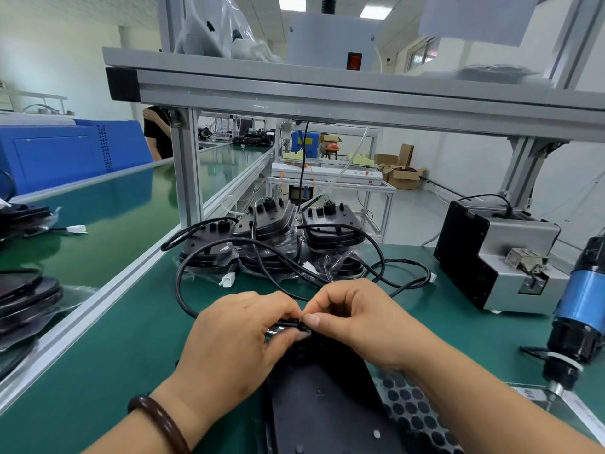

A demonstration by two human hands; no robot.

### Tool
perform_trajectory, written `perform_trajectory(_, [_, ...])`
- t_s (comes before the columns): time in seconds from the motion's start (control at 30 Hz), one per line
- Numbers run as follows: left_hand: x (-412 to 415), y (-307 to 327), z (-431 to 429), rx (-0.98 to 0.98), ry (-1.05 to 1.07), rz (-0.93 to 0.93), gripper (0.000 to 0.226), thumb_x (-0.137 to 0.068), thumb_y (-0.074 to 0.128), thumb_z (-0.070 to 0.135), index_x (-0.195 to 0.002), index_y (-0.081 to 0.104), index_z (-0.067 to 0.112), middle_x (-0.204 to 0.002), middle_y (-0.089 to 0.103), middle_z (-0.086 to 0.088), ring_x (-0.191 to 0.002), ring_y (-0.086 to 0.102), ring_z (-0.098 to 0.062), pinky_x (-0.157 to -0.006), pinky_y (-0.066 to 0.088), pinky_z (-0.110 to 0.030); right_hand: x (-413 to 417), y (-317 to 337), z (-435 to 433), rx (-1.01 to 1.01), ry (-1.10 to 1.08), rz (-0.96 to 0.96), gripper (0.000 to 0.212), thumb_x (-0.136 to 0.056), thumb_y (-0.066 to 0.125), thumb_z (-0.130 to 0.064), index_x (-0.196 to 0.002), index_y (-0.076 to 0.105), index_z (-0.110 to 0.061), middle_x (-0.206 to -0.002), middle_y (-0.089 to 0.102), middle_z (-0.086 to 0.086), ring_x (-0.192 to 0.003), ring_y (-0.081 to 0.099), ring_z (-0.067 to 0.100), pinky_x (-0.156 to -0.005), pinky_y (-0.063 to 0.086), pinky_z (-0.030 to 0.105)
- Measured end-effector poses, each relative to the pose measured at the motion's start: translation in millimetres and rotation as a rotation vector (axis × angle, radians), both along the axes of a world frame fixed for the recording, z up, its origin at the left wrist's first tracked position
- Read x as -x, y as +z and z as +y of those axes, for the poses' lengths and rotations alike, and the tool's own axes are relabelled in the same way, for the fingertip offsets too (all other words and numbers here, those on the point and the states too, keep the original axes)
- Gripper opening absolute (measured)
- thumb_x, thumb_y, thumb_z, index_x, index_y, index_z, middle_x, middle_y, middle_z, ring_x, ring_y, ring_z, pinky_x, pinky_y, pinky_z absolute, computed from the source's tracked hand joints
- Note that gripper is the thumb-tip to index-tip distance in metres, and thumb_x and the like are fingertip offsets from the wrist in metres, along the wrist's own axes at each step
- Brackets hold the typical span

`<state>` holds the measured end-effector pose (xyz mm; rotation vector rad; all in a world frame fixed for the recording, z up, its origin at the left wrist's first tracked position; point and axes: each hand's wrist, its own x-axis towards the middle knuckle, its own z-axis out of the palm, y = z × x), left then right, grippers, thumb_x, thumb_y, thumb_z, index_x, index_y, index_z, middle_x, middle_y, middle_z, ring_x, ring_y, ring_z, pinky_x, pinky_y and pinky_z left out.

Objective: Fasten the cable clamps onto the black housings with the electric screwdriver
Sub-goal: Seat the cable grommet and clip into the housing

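At the far left we see stacked black parts on the green conveyor belt. On the green bench mat, the left hand, a brown bangle at its wrist, curls its fingers and pinches a black cable over the far end of the black housing lying flat before us. A small shiny part shows under the pinch; we cannot tell whether it is a cable clamp. The right hand pinches the same cable between thumb and forefinger, beside the left fingertips. Behind the hands stand stacks of bagged housings with looped cables. Further right we find a sheet of round black pads, a screw feeder and the blue-and-black electric screwdriver, upright and untouched.
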<state>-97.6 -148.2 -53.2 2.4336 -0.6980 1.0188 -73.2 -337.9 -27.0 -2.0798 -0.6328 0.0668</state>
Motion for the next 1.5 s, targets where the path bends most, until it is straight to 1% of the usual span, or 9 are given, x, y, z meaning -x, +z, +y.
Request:
perform_trajectory(0.13, [0.0,-0.1,-0.9,0.019,0.017,-0.001,0.022,-0.073,0.054,0.054,-0.085,0.052,0.035,-0.069,0.063,0.021,-0.062,0.060,-0.007,-0.052,0.050,-0.031,0.1,-1.2,1.7,-0.086,-0.037,0.031,0.010,-0.089,0.068,-0.019,-0.081,0.072,-0.014,-0.077,0.068,0.008,-0.070,0.055,0.009,-0.070,0.046,0.028])
perform_trajectory(0.27, [-0.4,-0.7,-1.6,0.001,0.058,-0.036,0.039,-0.065,0.079,0.044,-0.083,0.046,0.034,-0.064,0.062,0.021,-0.055,0.056,-0.010,-0.046,0.046,-0.028,4.6,-0.7,9.5,-0.087,-0.111,0.023,0.026,-0.084,0.073,-0.033,-0.071,0.071,-0.010,-0.058,0.055,-0.003,-0.051,0.041,0.004,-0.051,0.034,0.016])
perform_trajectory(0.4, [-0.2,-0.9,-1.1,-0.005,0.087,-0.051,0.040,-0.066,0.071,0.051,-0.080,0.039,0.031,-0.056,0.057,0.017,-0.049,0.051,-0.013,-0.042,0.044,-0.030,10.3,4.1,14.6,0.066,-0.155,-0.070,0.031,-0.081,0.073,-0.042,-0.072,0.074,-0.012,-0.059,0.061,0.000,-0.051,0.045,0.007,-0.049,0.037,0.022])
perform_trajectory(0.53, [0.0,-0.4,-1.0,0.007,0.084,-0.044,0.033,-0.069,0.052,0.058,-0.080,0.038,0.031,-0.056,0.057,0.018,-0.049,0.051,-0.012,-0.042,0.044,-0.030,15.2,8.5,14.1,0.176,-0.146,-0.190,0.012,-0.085,0.070,-0.029,-0.076,0.074,-0.022,-0.073,0.068,-0.007,-0.069,0.061,0.005,-0.063,0.050,0.020])
perform_trajectory(0.63, [0.6,-0.1,-0.6,-0.014,0.085,-0.048,0.039,-0.065,0.068,0.052,-0.082,0.040,0.031,-0.060,0.061,0.020,-0.050,0.053,-0.011,-0.044,0.044,-0.028,12.5,11.8,11.6,0.113,-0.168,-0.192,0.014,-0.086,0.069,-0.021,-0.072,0.070,-0.023,-0.063,0.062,-0.012,-0.059,0.054,-0.001,-0.058,0.042,0.012])
perform_trajectory(0.87, [-0.5,-1.7,0.4,-0.053,0.078,-0.064,0.028,-0.067,0.062,0.051,-0.083,0.046,0.034,-0.060,0.061,0.020,-0.052,0.054,-0.009,-0.048,0.044,-0.024,9.0,14.0,4.7,0.132,-0.039,-0.130,0.012,-0.090,0.067,-0.018,-0.081,0.072,-0.013,-0.063,0.058,-0.013,-0.057,0.049,-0.004,-0.058,0.038,0.010])
perform_trajectory(1.13, [-0.3,-1.1,0.6,-0.064,0.069,-0.065,0.034,-0.064,0.067,0.048,-0.094,0.053,0.040,-0.071,0.064,0.029,-0.073,0.052,-0.004,-0.055,0.038,-0.014,4.6,12.9,-5.9,0.040,0.102,-0.034,0.010,-0.087,0.069,-0.006,-0.088,0.073,-0.015,-0.071,0.063,-0.007,-0.063,0.053,0.002,-0.063,0.043,0.015])
perform_trajectory(1.27, [-1.3,-1.5,1.6,-0.065,0.061,-0.035,0.033,-0.064,0.068,0.044,-0.095,0.059,0.039,-0.072,0.066,0.028,-0.068,0.056,0.000,-0.059,0.037,-0.016,1.8,7.8,-5.9,0.053,0.120,-0.240,0.009,-0.079,0.077,-0.005,-0.084,0.076,-0.012,-0.087,0.070,0.002,-0.081,0.066,0.011,-0.082,0.053,0.025])
perform_trajectory(1.5, [-3.6,-4.0,4.2,-0.088,0.039,-0.009,0.025,-0.076,0.051,0.050,-0.079,0.071,0.034,-0.070,0.067,0.019,-0.064,0.064,-0.008,-0.063,0.039,-0.025,1.5,0.3,-3.6,0.092,0.148,-0.400,0.007,-0.082,0.074,-0.007,-0.087,0.074,-0.011,-0.085,0.069,-0.002,-0.080,0.062,0.007,-0.079,0.050,0.021])
